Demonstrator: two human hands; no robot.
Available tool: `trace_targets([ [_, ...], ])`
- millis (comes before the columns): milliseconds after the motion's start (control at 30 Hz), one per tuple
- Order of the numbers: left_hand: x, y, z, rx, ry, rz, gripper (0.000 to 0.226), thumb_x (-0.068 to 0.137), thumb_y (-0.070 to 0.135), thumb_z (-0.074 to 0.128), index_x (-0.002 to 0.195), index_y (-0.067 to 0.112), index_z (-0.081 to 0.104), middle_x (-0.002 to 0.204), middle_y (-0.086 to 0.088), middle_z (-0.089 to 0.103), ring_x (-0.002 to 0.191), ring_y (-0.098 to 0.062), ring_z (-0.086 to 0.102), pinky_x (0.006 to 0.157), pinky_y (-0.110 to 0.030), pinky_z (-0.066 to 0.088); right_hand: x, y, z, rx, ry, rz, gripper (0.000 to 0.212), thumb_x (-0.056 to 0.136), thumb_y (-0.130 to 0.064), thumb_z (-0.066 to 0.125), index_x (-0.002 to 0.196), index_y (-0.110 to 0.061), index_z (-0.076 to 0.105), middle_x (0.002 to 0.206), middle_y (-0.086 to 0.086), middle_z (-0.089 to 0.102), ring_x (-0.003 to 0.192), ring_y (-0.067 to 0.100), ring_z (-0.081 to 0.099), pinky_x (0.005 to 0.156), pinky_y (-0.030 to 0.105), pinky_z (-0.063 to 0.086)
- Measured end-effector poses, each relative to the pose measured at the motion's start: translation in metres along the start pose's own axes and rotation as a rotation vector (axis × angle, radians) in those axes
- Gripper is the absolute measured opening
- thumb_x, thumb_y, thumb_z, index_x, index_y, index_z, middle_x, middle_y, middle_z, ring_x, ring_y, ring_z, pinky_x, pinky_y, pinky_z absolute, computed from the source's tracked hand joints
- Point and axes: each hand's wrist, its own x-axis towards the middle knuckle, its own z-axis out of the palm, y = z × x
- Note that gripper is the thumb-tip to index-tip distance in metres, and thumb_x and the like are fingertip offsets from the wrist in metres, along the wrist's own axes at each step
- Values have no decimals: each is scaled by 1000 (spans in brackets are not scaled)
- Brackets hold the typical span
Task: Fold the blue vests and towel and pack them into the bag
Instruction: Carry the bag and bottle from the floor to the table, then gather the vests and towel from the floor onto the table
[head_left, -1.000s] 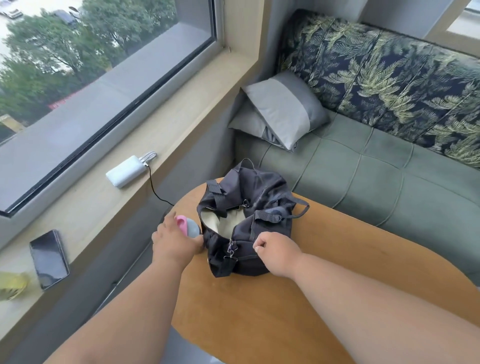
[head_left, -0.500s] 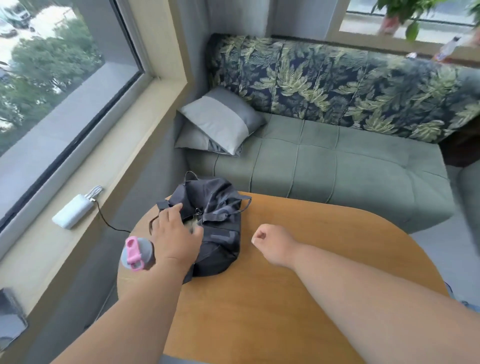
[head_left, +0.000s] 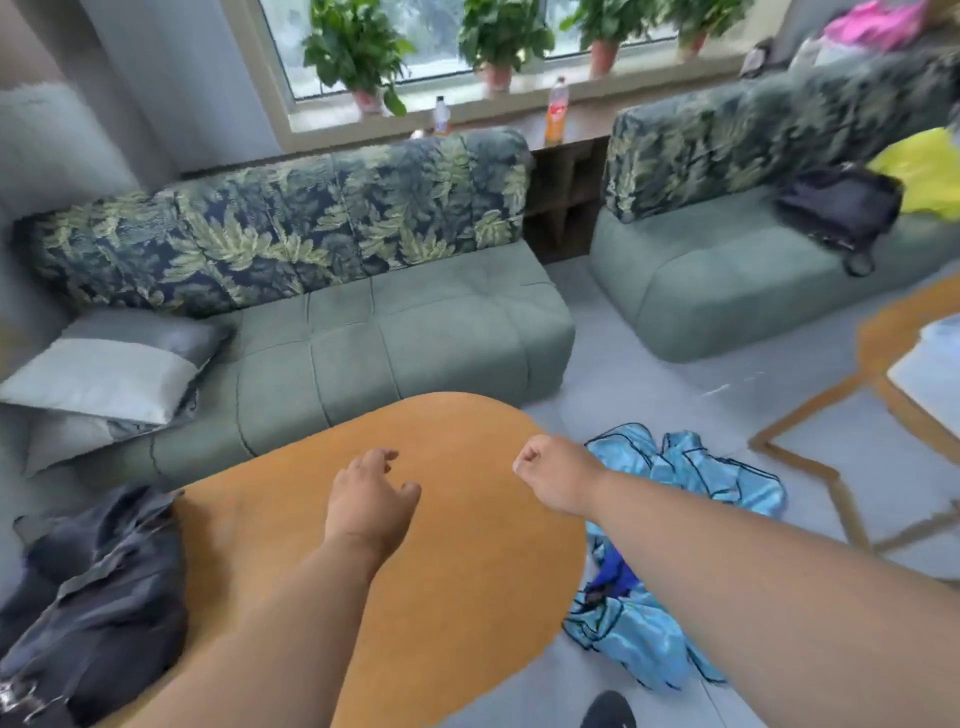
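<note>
The left hand (head_left: 370, 499) hovers over the wooden table (head_left: 467, 597), fingers loose and apart, holding nothing; the right hand (head_left: 553, 480) is curled into an empty fist. Just beyond and below the right hand, the blue vests (head_left: 691, 467) lie crumpled on the floor. The bag (head_left: 88, 597) slumps far left of both hands. Grabbing the tangled heap could drag several pieces together. A second ago both hands were at the bag; now the view has swung right.
</note>
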Motion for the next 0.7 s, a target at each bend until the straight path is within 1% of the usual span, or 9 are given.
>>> trace_targets([
  [67,-3,33,22,2,-62,17,50,96,39,66,143,26,53,135,2,63,124,-24,57,103,-42,51,-8,34,-23,26,20,25,18,99,-35,57,87,-23,64,76,-9,62,72,17,59,67,28,46],
  [167,-15,102,75,26,-184,78,50,95,41,67,142,27,55,134,2,64,122,-24,59,99,-40,53,-32,116,-71,42,84,144,22,97,-31,59,86,-12,66,72,-3,61,75,22,57,67,30,41],
  [267,-29,156,115,41,-305,146,49,94,39,68,140,26,56,130,3,66,119,-23,61,97,-38,52,-56,194,-103,76,118,273,23,97,-33,58,78,-20,58,76,-3,63,80,23,61,69,31,43],
  [333,-36,180,136,63,-370,194,48,95,39,67,139,27,56,127,5,66,115,-21,62,95,-37,52,-71,232,-117,125,137,335,23,98,-31,57,77,-21,56,77,-1,64,77,23,59,70,32,44],
  [400,-39,198,152,79,-428,220,46,95,40,66,138,29,56,123,8,65,112,-18,62,94,-37,54,-83,259,-126,177,152,385,22,100,-28,56,81,-18,56,80,2,61,72,21,54,66,31,43],
  [467,-39,209,163,88,-471,238,44,95,40,64,137,32,57,119,11,63,110,-16,61,93,-38,56,-91,278,-130,208,158,446,18,101,-27,55,90,-13,60,88,6,63,71,19,52,62,30,42],
  [500,-37,215,168,96,-490,248,44,95,40,64,137,32,57,118,12,63,109,-15,61,93,-38,56,-92,286,-131,228,171,470,18,100,-27,56,91,-12,61,90,7,65,71,19,52,62,30,43],
  [600,-25,224,185,117,-532,270,43,95,41,62,137,32,57,113,13,61,111,-16,61,95,-39,56,-89,302,-132,289,207,531,17,97,-28,58,85,-16,60,85,8,65,67,22,52,63,32,44],
  [700,-5,227,208,139,-590,294,44,95,40,61,138,30,57,115,11,63,112,-17,61,96,-38,54,-73,313,-130,277,198,581,19,98,-30,57,90,-14,61,87,8,67,70,22,54,63,31,44],
])
